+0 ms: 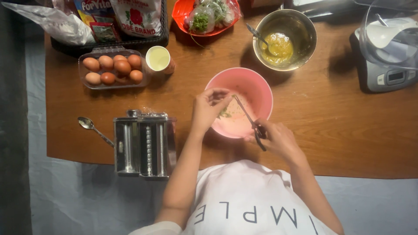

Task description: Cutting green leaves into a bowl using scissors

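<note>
Scissors (251, 122) pinched by the looped handles in my right hand (278, 139), stiff and light, blades over the pink bowl (261, 89); left hand (207, 109) fingers closed on soft, limp greens (224, 114).

- The counter (331, 113) is warm brown wood with a faint straight grain.
- The mixing bowl (254, 89) is pink, paler inside, with flecks of green in its pale mixture.
- The scissors (251, 123) have grey blades and dark handles.
- The metal bowl (300, 30) is silver and holds a yellow mixture.
- The eggs (114, 68) are brown, in a clear tray.
- The small cup (158, 58) is pale cream on top with an orange side.
- The pasta machine (144, 143) is shiny silver.
- The spoon (89, 126) is silver.
- The basket (185, 13) is red-orange, with green herbs in clear wrap.
- The shirt (244, 196) is white with grey letters.
- The floor (87, 196) is pale blue-grey.
- The kitchen scale (387, 76) is grey under a clear jug.
</note>
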